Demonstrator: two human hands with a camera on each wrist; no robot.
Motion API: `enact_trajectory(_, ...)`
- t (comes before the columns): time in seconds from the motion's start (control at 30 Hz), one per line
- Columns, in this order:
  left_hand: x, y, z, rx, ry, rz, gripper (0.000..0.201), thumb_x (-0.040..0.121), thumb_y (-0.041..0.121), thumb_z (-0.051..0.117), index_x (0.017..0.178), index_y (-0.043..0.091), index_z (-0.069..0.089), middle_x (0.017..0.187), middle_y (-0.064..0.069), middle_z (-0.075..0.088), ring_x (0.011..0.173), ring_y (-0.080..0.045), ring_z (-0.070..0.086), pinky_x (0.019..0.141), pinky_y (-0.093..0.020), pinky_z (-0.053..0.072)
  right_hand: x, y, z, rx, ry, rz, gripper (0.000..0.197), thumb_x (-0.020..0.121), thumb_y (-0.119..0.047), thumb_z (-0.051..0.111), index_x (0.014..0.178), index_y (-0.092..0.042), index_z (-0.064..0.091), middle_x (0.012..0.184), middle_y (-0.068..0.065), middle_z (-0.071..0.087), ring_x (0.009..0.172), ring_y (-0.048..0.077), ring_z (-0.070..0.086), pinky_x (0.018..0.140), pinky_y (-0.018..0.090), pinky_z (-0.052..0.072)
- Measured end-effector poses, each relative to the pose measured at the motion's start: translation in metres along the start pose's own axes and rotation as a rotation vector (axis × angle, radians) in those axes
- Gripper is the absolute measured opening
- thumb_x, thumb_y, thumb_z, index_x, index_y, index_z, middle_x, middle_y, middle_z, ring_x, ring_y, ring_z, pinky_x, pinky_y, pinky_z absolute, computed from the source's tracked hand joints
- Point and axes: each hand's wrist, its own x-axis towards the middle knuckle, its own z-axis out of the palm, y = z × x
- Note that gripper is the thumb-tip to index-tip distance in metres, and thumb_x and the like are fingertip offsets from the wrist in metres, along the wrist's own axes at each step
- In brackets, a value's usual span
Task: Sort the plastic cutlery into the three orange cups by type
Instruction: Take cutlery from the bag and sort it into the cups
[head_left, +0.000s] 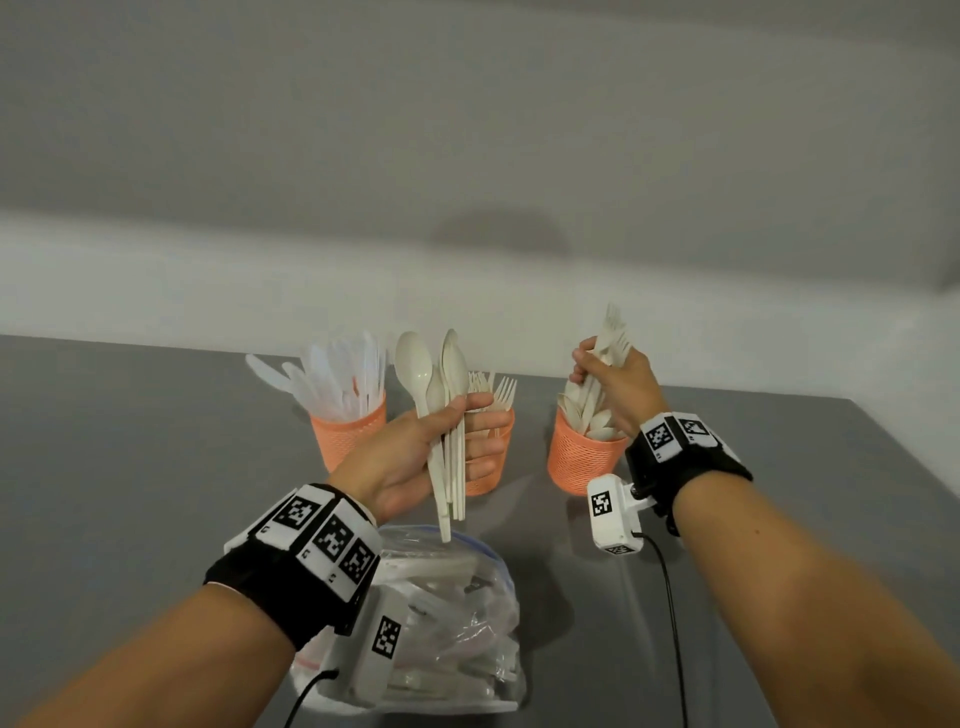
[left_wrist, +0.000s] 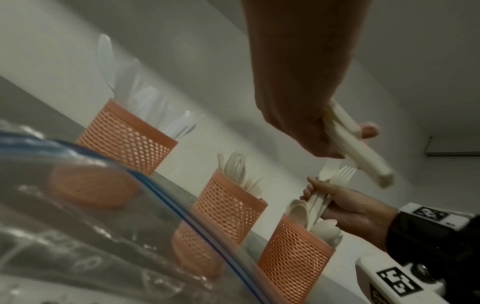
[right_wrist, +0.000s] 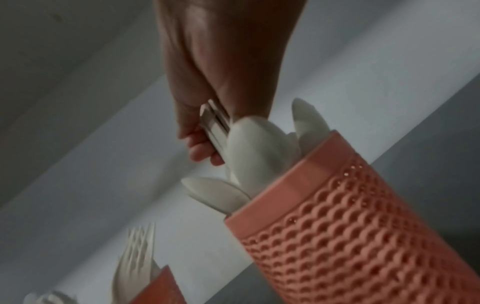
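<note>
Cream plastic spoons (head_left: 435, 384), bowls up, stand bunched in the left hand (head_left: 415, 457), its fingers (head_left: 485, 447) curled round the handles in front of the middle orange cup (head_left: 491, 467) of forks; the right hand (head_left: 615, 387) grips a clutch of forks (head_left: 613, 332), tines up, just above the right orange cup (head_left: 582, 457) holding spoons; the left orange cup (head_left: 345, 436) holds clear knives; a clear bag (head_left: 457, 623) of more cutlery lies near on the grey table (head_left: 130, 467).
</note>
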Motion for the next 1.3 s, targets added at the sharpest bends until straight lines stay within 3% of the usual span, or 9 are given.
enact_trajectory(0.13, 0.006, -0.004, 0.003, -0.037, -0.023, -0.006, 0.024, 0.097, 0.021, 0.039, 0.104, 0.009, 0.059, 0.085, -0.004, 0.074, 0.065, -0.015, 0.069, 0.060, -0.027, 0.055, 0.004, -0.004, -0.001, -0.090, 0.037, -0.069, 0.006, 0.092, -0.016, 0.056, 0.086, -0.016, 0.055, 0.064, 0.002, 0.050, 0.058, 0.013, 0.051, 0.067, 0.030, 0.047)
enact_trajectory(0.33, 0.007, 0.007, -0.012, -0.060, 0.076, 0.060, 0.026, 0.099, 0.020, 0.036, 0.106, 0.010, 0.058, 0.090, -0.002, 0.075, 0.071, -0.014, 0.071, 0.064, -0.028, 0.059, -0.003, -0.047, 0.036, -0.046, 0.001, -0.337, 0.006, 0.092, -0.015, 0.055, 0.087, -0.018, 0.054, 0.070, -0.002, 0.051, 0.059, 0.009, 0.049, 0.062, 0.020, 0.049)
enact_trajectory(0.53, -0.002, 0.015, -0.024, -0.089, 0.102, 0.062, 0.027, 0.099, 0.018, 0.035, 0.112, 0.010, 0.057, 0.092, -0.002, 0.075, 0.075, -0.016, 0.072, 0.070, -0.031, 0.058, -0.017, -0.019, 0.099, 0.036, -0.138, -0.280, 0.012, 0.090, -0.011, 0.058, 0.089, -0.021, 0.053, 0.073, -0.002, 0.053, 0.061, 0.009, 0.052, 0.064, 0.023, 0.049)
enact_trajectory(0.67, -0.012, 0.014, -0.029, -0.110, 0.073, 0.045, 0.028, 0.098, 0.016, 0.035, 0.116, 0.010, 0.055, 0.098, -0.002, 0.074, 0.079, -0.017, 0.072, 0.068, -0.031, 0.059, -0.020, 0.010, 0.105, -0.121, -0.137, -0.223, 0.043, 0.085, -0.008, 0.064, 0.118, -0.025, 0.044, 0.092, 0.002, 0.053, 0.082, 0.008, 0.055, 0.073, 0.010, 0.047)
enact_trajectory(0.83, -0.018, 0.017, -0.029, -0.051, 0.052, 0.040, 0.027, 0.098, 0.020, 0.036, 0.110, 0.014, 0.059, 0.090, -0.001, 0.074, 0.071, -0.014, 0.070, 0.066, -0.030, 0.058, -0.016, 0.026, 0.103, -0.660, -0.214, -0.407, 0.024, 0.094, -0.003, 0.042, 0.108, -0.006, 0.062, 0.110, 0.010, 0.061, 0.108, 0.017, 0.049, 0.101, 0.038, 0.040)
enact_trajectory(0.97, -0.017, 0.016, -0.022, 0.018, 0.057, 0.085, 0.020, 0.092, 0.025, 0.045, 0.100, 0.013, 0.059, 0.061, 0.001, 0.058, 0.047, -0.008, 0.049, 0.052, -0.024, 0.048, -0.023, 0.015, 0.099, -0.801, -0.297, -0.412, 0.027, 0.097, -0.008, 0.040, 0.114, -0.002, 0.061, 0.128, 0.012, 0.055, 0.137, 0.023, 0.033, 0.110, 0.024, 0.019)
enact_trajectory(1.07, -0.014, 0.015, -0.017, 0.098, 0.052, 0.123, 0.008, 0.083, 0.020, 0.057, 0.085, 0.012, 0.056, 0.053, 0.003, 0.045, 0.041, -0.006, 0.037, 0.046, -0.019, 0.040, -0.044, -0.021, 0.102, -0.531, -0.301, -0.317, 0.036, 0.096, -0.025, 0.048, 0.128, -0.011, 0.051, 0.128, 0.003, 0.052, 0.126, 0.012, 0.043, 0.107, 0.024, 0.031)
enact_trajectory(1.2, -0.010, 0.010, -0.002, 0.365, 0.075, 0.100, 0.013, 0.085, -0.007, 0.055, 0.083, 0.005, 0.060, 0.048, -0.001, 0.048, 0.038, -0.005, 0.037, 0.044, -0.018, 0.038, -0.079, -0.052, 0.113, -0.425, -0.574, -0.093, 0.068, 0.079, -0.025, 0.072, 0.136, -0.023, 0.035, 0.100, -0.012, 0.054, 0.093, 0.000, 0.055, 0.084, 0.014, 0.045)
enact_trajectory(1.3, -0.009, 0.006, 0.014, 0.601, 0.038, 0.041, 0.012, 0.081, -0.012, 0.057, 0.076, -0.001, 0.059, 0.049, -0.005, 0.052, 0.040, -0.008, 0.043, 0.048, -0.021, 0.041, -0.091, -0.050, 0.116, -0.321, -0.447, -0.110, 0.050, 0.075, -0.012, 0.074, 0.114, -0.029, 0.047, 0.093, -0.002, 0.056, 0.083, 0.012, 0.058, 0.084, 0.033, 0.053)
